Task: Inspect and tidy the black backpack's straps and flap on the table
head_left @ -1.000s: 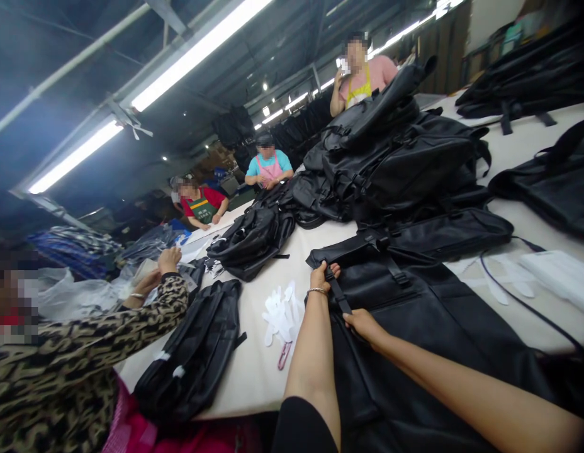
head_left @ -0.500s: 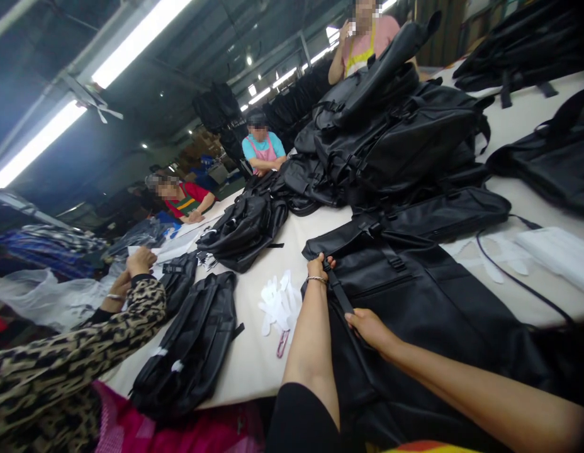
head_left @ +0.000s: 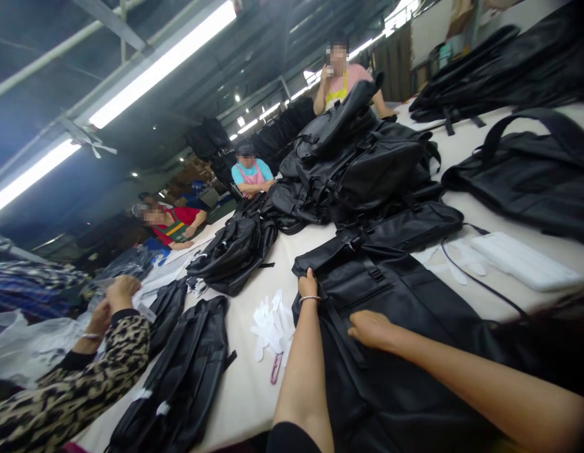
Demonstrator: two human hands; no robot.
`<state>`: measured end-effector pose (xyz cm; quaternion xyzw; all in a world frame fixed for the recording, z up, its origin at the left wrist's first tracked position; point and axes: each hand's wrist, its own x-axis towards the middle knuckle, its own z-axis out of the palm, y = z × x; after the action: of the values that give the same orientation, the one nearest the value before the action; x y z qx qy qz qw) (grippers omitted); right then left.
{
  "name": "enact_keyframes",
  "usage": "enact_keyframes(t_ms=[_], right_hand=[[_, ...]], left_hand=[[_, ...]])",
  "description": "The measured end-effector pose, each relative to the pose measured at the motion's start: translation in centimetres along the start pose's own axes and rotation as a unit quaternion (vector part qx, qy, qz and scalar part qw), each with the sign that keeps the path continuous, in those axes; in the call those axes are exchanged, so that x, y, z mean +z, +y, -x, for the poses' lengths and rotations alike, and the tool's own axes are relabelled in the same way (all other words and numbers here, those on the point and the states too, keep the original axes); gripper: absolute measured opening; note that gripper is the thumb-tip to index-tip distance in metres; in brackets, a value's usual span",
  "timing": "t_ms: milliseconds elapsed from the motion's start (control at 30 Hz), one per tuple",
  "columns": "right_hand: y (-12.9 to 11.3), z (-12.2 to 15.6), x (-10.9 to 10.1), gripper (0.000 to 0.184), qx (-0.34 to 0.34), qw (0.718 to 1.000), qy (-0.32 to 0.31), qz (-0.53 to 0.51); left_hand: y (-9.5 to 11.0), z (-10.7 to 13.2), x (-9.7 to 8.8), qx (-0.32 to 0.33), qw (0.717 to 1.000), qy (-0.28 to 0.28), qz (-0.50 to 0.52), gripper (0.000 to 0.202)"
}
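A large black backpack lies flat on the table before me. My left hand is closed around its left edge, thumb uppermost and the other fingers mostly hidden beneath. From near that hand a black strap runs down across the bag, its lower end lying loose. Just right of the strap, my right hand hovers low over the bag with curled fingers; whatever they may hold is hidden. White gloves and a small pinkish-red tool, perhaps thread snips, lie left of my left forearm.
Black backpacks form a tall pile beyond my bag. Another black bag lies at left, beside a co-worker's leopard-print sleeve. At right are a white packet, a thin black cord and another bag. Several people stand across the table.
My right hand has come off the strap, which it gripped before, and its fingers have curled in. My left hand has shifted from the strap's top to the bag's edge. The view has turned slightly.
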<state>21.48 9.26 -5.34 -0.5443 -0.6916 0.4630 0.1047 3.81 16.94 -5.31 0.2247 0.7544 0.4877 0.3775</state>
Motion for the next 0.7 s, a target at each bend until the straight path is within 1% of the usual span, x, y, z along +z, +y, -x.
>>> enact_keyframes(t_ms=[67,100,133,167,200,233,267,333,367,433,467,533,600,700], right_hand=[[1.0,-0.5,-3.8,0.014,-0.007,0.996,0.082,0.046],[1.5,-0.8,-5.5,0.018,-0.002,0.988,0.128,0.083],[2.0,-1.3,-6.9,0.024,0.008,0.978,0.166,0.128],[2.5,-1.8,-8.0,0.03,0.021,0.966,0.191,0.172],[2.8,-2.4,-8.6,0.036,0.034,0.956,0.203,0.211],[3.0,-2.9,-8.9,0.04,0.046,0.949,0.203,0.237],[3.1,-3.4,-8.9,0.043,0.054,0.947,0.195,0.248],[3.1,-4.2,-8.5,0.043,0.06,0.947,0.187,0.253],[3.1,-4.4,-8.3,0.041,0.058,0.948,0.186,0.252],[3.1,-4.5,-8.1,0.037,0.049,0.949,0.186,0.251],[3.1,-4.3,-8.1,0.035,0.043,0.949,0.186,0.252],[3.2,-3.9,-8.3,0.031,0.031,0.948,0.187,0.254],[3.4,-3.3,-8.5,0.028,0.023,0.949,0.184,0.256],[3.6,-2.4,-9.0,0.026,0.017,0.952,0.169,0.255]], left_hand=[[0.6,1.3,-0.6,0.047,0.996,0.061,-0.054,0.021],[0.8,2.0,-0.5,0.073,0.991,0.085,-0.076,0.023],[0.9,2.7,-0.1,0.1,0.986,0.096,-0.088,0.025],[1.1,3.3,0.6,0.125,0.984,0.088,-0.088,0.025],[1.2,3.8,1.7,0.134,0.987,0.059,-0.065,0.025],[1.3,4.2,3.1,0.127,0.991,0.014,-0.027,0.025],[1.3,4.5,4.6,0.106,0.994,-0.036,0.021,0.025],[1.5,4.7,8.0,0.039,0.986,-0.121,0.106,0.029],[1.6,4.6,9.5,0.008,0.981,-0.142,0.13,0.032],[1.9,4.3,11.9,-0.028,0.975,-0.161,0.148,0.039],[2.0,4.1,12.7,-0.044,0.972,-0.171,0.156,0.042],[2.3,3.5,13.7,-0.07,0.964,-0.189,0.171,0.044],[2.4,3.0,14.2,-0.087,0.957,-0.209,0.183,0.042],[2.3,2.5,14.8,-0.099,0.948,-0.229,0.199,0.034]])
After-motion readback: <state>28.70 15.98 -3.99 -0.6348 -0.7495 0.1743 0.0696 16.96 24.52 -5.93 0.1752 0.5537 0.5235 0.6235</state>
